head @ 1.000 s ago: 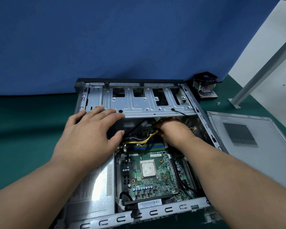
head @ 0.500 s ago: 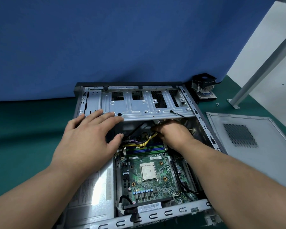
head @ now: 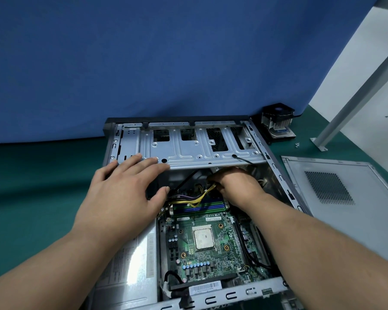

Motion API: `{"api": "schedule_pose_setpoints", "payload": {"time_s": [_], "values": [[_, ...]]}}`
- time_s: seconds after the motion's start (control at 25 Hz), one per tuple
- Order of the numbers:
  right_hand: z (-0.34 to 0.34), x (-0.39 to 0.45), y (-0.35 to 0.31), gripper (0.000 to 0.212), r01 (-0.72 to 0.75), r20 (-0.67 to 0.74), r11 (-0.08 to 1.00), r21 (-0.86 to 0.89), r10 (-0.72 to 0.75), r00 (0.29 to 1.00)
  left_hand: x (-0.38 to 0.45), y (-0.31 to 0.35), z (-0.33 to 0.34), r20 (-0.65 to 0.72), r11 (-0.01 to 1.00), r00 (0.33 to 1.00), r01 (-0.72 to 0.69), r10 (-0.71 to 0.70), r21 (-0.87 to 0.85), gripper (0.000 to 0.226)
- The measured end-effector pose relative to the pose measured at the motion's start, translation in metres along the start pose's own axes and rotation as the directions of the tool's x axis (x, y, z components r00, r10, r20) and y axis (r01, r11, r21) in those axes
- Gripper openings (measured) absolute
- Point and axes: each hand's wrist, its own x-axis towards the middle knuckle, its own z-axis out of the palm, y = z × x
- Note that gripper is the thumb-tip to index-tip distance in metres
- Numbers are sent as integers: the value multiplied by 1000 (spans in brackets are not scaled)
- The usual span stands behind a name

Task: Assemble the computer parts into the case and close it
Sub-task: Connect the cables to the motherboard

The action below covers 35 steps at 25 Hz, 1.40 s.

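Note:
An open metal computer case (head: 278, 175) lies flat on the green table. Inside it sit a green motherboard (head: 213, 260) with a bare CPU (head: 203, 238), and a silver power supply (head: 132, 265) at the left. My left hand (head: 123, 195) rests flat, fingers straight, on the front edge of the drive cage (head: 195, 153). My right hand (head: 235, 184) reaches under that cage and its fingers are curled round a bundle of yellow and black cables (head: 202, 196); the fingertips are hidden in shadow.
The case's grey side panel (head: 345, 198) lies flat to the right. A CPU cooler with fan (head: 278, 121) stands behind the case's right corner, small screws (head: 297, 144) near it. A blue backdrop rises behind, and a grey metal post (head: 356, 92) leans at far right.
The view has shifted slightly, so the case sits lower in frame. Both hands stay in nearly the same places; my right hand has edged a little deeper under the drive cage.

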Motion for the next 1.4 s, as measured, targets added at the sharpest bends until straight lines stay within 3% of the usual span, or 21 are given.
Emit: {"api": "schedule_pose_setpoints", "payload": {"time_s": [0.72, 1.08, 1.4], "values": [[-5, -3, 1, 54, 34, 15, 999, 20, -35, 999, 1, 1, 1, 0, 1000, 1000, -2, 2, 6, 57], [-3, 0, -3, 36, -7, 14, 1000, 21, 7, 1000, 1, 0, 2, -1, 1000, 1000, 0, 0, 1, 57], [-11, -21, -18, 38, 6, 96, 991, -134, 7, 995, 1, 1, 0, 18, 1000, 1000, 6, -6, 2, 56]]}}
